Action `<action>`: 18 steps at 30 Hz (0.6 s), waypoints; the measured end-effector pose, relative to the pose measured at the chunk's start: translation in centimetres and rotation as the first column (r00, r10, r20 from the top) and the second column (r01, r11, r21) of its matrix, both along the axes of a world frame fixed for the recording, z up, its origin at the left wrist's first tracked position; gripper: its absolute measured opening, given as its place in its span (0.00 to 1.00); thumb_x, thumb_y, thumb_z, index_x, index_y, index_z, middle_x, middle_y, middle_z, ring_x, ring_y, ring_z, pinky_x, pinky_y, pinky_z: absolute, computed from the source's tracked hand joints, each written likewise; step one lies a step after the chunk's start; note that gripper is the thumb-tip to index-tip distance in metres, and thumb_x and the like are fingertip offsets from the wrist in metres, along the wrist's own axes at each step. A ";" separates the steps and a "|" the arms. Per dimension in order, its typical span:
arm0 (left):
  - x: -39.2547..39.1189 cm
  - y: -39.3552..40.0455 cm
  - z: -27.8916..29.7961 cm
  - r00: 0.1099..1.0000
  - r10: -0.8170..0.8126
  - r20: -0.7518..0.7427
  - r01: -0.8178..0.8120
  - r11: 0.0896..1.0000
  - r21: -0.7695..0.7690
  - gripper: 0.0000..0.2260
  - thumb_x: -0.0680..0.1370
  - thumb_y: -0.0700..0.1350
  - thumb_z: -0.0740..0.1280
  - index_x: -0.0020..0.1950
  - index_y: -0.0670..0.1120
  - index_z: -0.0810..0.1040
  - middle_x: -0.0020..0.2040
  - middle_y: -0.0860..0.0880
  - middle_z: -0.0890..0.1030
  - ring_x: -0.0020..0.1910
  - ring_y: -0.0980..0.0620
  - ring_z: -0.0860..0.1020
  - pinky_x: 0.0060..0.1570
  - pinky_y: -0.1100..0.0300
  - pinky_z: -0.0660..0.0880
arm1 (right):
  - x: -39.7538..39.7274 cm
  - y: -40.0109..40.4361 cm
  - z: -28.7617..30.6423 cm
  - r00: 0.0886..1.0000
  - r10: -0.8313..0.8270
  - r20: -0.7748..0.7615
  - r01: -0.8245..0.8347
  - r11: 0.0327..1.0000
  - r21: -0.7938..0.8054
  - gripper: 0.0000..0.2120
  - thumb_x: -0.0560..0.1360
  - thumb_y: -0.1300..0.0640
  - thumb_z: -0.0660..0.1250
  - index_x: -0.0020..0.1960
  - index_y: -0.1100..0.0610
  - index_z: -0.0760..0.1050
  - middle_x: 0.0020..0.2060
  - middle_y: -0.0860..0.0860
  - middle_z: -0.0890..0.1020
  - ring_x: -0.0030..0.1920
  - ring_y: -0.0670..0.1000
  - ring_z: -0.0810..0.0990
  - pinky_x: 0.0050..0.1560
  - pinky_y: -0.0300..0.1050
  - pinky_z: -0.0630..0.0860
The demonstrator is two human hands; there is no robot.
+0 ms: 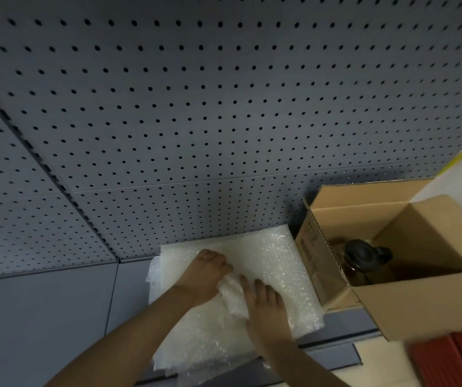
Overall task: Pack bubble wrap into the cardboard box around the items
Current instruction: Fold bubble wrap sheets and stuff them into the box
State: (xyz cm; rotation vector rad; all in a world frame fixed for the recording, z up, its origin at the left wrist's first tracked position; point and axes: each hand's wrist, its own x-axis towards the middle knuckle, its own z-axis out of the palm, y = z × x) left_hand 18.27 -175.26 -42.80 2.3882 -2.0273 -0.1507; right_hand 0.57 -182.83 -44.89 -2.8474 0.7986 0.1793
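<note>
A stack of white bubble wrap (274, 263) lies flat on the grey surface, left of the open cardboard box (408, 300). Inside the box stands a dark bottle with a black cap (362, 256). My left hand (207, 272) is closed on a bunched fold of the top sheet near the stack's middle. Right beside it, my right hand (266, 305) rests fingers-forward on the same fold and presses it down. Both forearms come in from the bottom edge.
A grey perforated panel (196, 121) fills the upper view behind the stack. The box's near flap (419, 314) hangs outward toward me. A red object (453, 361) sits at the bottom right on a pale surface, below the box.
</note>
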 end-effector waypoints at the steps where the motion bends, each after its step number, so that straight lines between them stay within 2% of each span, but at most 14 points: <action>1: 0.0 -0.1 0.4 1.000 0.000 -0.018 0.000 1.000 0.003 0.22 0.59 0.42 0.75 0.53 0.52 0.82 0.47 0.51 0.82 0.48 0.50 0.81 0.57 0.56 0.72 | -0.1 -0.5 0.4 1.000 -0.008 0.029 0.009 1.000 -0.009 0.51 0.46 0.55 0.79 0.67 0.52 0.65 0.46 0.55 0.82 0.39 0.55 0.81 0.39 0.48 0.81; 3: -0.1 -0.3 1.3 0.999 0.013 -0.039 -0.013 1.000 -0.006 0.24 0.66 0.40 0.69 0.63 0.49 0.77 0.58 0.47 0.78 0.58 0.47 0.76 0.66 0.56 0.63 | -0.3 -1.4 1.9 0.998 -0.005 0.055 0.004 1.000 0.011 0.49 0.49 0.53 0.78 0.67 0.50 0.64 0.46 0.51 0.81 0.39 0.52 0.81 0.39 0.45 0.79; 5: -0.1 -0.3 2.3 0.999 0.026 -0.025 -0.026 0.999 -0.030 0.24 0.71 0.41 0.66 0.68 0.48 0.72 0.63 0.47 0.74 0.63 0.46 0.71 0.69 0.58 0.56 | -0.4 -2.2 3.8 0.997 0.028 0.069 -0.033 0.997 0.064 0.42 0.61 0.53 0.74 0.71 0.48 0.59 0.53 0.49 0.79 0.48 0.52 0.79 0.48 0.45 0.77; 7: 0.0 -0.1 3.3 1.000 0.003 0.012 -0.002 0.997 -0.079 0.24 0.73 0.45 0.66 0.69 0.48 0.69 0.64 0.47 0.73 0.64 0.45 0.70 0.70 0.56 0.53 | -0.3 -3.1 5.6 0.993 0.066 0.098 -0.075 0.993 0.091 0.35 0.69 0.56 0.66 0.73 0.47 0.56 0.60 0.49 0.74 0.56 0.53 0.75 0.54 0.45 0.72; 10: 0.4 0.5 4.8 0.997 -0.032 0.075 0.034 0.999 -0.021 0.30 0.74 0.51 0.67 0.74 0.49 0.61 0.68 0.47 0.67 0.68 0.46 0.65 0.73 0.53 0.51 | -0.2 -4.6 7.7 0.990 0.061 0.128 -0.079 0.987 0.139 0.32 0.71 0.56 0.63 0.72 0.46 0.57 0.63 0.49 0.72 0.58 0.53 0.74 0.53 0.45 0.71; 13: 0.5 0.7 5.9 0.988 -0.059 0.145 0.055 0.998 0.036 0.33 0.73 0.52 0.69 0.74 0.49 0.60 0.68 0.46 0.68 0.67 0.45 0.66 0.72 0.51 0.55 | -0.3 -5.1 8.7 0.992 0.090 0.091 -0.105 0.979 0.172 0.32 0.72 0.54 0.65 0.72 0.46 0.57 0.64 0.49 0.72 0.60 0.54 0.73 0.54 0.46 0.73; 18: 0.3 0.9 7.3 0.992 -0.019 0.126 0.014 0.999 0.041 0.23 0.74 0.44 0.65 0.69 0.49 0.66 0.63 0.46 0.72 0.60 0.45 0.73 0.63 0.54 0.65 | -0.4 -4.7 9.7 0.989 0.109 0.097 -0.126 0.973 0.192 0.32 0.72 0.51 0.65 0.72 0.46 0.57 0.62 0.49 0.74 0.59 0.53 0.75 0.52 0.45 0.72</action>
